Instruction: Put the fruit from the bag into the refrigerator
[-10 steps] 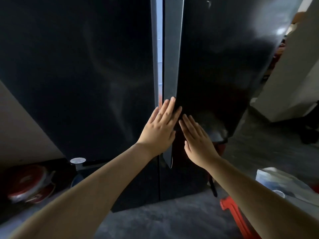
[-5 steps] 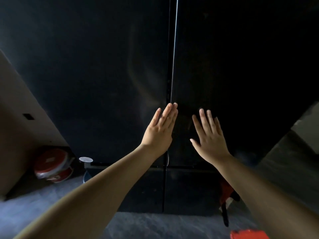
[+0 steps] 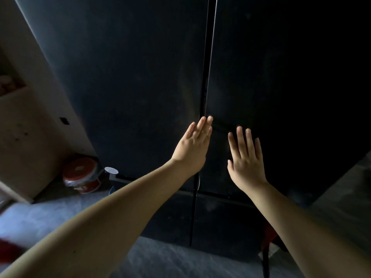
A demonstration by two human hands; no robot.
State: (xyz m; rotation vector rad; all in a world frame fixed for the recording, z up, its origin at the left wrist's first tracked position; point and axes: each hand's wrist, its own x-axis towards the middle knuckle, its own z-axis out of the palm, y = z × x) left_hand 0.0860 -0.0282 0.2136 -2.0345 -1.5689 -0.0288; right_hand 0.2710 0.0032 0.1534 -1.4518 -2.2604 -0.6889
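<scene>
Dim room corner: grey floor point(image 3: 60, 217), beige wall point(image 3: 24, 137) at left. One black refrigerator point(image 3: 140, 77) fills the far view, with two upper doors and two lower panels, all flush. One red-lidded bucket point(image 3: 80, 175) and one white-capped item point(image 3: 111, 170) sit on the floor by its left foot.

Two bare arms reach forward. Left hand point(image 3: 192, 149) is flat, fingers straight and together, tips at the centre seam. Right hand point(image 3: 246, 163) is flat, fingers straight and spread, in front of the right door; contact cannot be told. Neither holds anything.

One second ago the right door stood ajar with a lit gap. Now the seam is dark and closed.
</scene>
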